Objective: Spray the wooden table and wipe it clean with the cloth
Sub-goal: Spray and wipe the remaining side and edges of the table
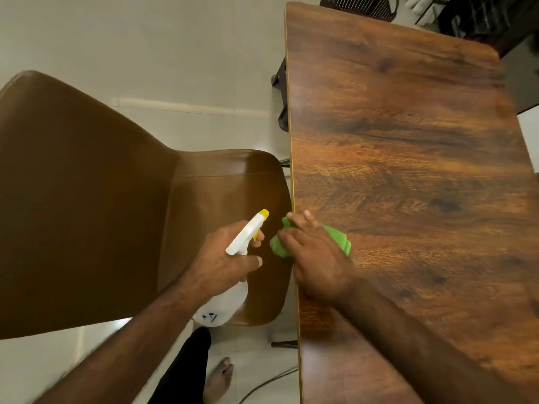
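Note:
The wooden table (pixel 408 147) fills the right half of the view, its long left edge running top to bottom. My right hand (pixel 315 258) lies on a bunched green cloth (pixel 339 237) at that left edge, fingers curled over the cloth, part of which hangs past the edge. My left hand (pixel 224 258) grips a white spray bottle (pixel 248 234) with a yellow nozzle, held over the chair seat just left of the table; a finger lies by the trigger. The bottle's body shows below my hand.
A brown leather chair (pixel 87 199) stands close against the table's left side. Dark furniture and a black basket (pixel 358 4) sit beyond the table's far end. My leg and bare foot (pixel 218 377) are on the pale tiled floor, beside a cable.

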The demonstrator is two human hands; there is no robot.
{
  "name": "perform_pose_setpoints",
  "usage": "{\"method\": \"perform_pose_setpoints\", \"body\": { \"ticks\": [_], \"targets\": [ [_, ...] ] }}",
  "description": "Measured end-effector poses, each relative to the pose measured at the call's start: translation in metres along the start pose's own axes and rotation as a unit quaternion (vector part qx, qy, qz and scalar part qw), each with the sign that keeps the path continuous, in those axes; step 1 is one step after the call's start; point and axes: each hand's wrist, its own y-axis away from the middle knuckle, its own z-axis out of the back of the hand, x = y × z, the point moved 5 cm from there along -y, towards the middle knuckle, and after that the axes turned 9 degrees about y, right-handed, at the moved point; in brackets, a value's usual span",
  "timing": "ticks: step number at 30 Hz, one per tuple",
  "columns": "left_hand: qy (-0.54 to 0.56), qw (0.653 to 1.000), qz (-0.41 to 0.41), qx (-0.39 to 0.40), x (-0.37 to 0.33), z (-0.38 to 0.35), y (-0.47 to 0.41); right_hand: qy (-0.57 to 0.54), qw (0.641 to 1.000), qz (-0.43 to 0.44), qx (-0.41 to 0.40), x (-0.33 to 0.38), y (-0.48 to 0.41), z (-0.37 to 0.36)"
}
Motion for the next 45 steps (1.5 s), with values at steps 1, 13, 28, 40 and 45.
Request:
{"method": "perform_pose_setpoints", "body": {
  "ticks": [1,13,28,40,45],
  "targets": [
    [0.001,1.000,0.000,0.000,0.000,0.001,0.000,0.009,0.999,0.028,0.015,0.007,0.007,-0.003],
    [-0.010,1.000,-0.017,0.006,-0.011,0.010,-0.028,-0.004,0.993,0.112,0.027,-0.017,-0.019,0.002],
    [-0.095,0.994,-0.031,0.041,-0.040,0.008,-0.080,-0.098,0.992,0.082,-0.022,-0.050,-0.064,-0.007],
    [-0.110,0.994,0.011,0.014,-0.081,0.017,-0.127,-0.112,0.991,0.062,-0.047,-0.059,-0.080,0.002],
    [-0.091,0.996,0.014,0.012,-0.079,0.029,-0.137,-0.118,0.984,0.121,-0.057,-0.047,-0.056,-0.003]
  ]
}}
